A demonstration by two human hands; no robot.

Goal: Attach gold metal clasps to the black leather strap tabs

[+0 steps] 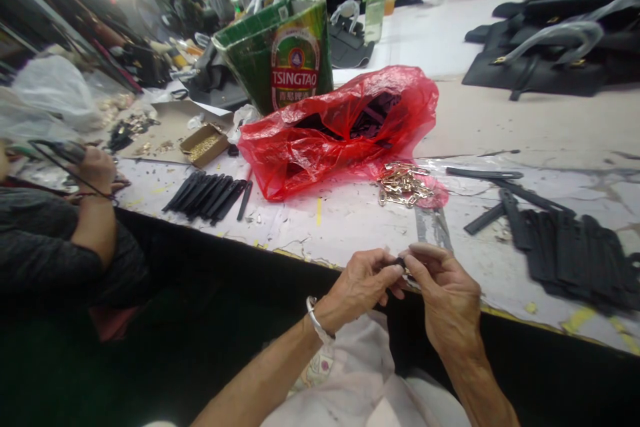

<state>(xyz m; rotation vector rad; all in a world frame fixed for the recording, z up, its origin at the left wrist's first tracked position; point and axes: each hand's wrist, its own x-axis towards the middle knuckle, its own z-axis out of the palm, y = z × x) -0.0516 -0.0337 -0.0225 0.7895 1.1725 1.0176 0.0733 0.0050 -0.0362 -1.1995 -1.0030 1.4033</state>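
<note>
At the table's front edge, my left hand (365, 281) is closed in a pinch on a small black piece (401, 263). My right hand (449, 295) pinches the same piece from the other side, fingertips almost touching. Most of the piece is hidden by the fingers, with a hint of something shiny below it. Beyond my hands lies a heap of gold-coloured metal links (405, 185). To the right, several black straps with slots (560, 250) lie in an overlapping row. A red plastic bag (280, 147) holding dark pieces lies open behind the links.
A green Tsingtao carton (250, 67) stands behind the bag. Left of it are a small box of gold bits (203, 145) and a row of black strips (207, 195). A co-worker's arm (95, 233) is at far left. Black bags (540, 60) lie at back right.
</note>
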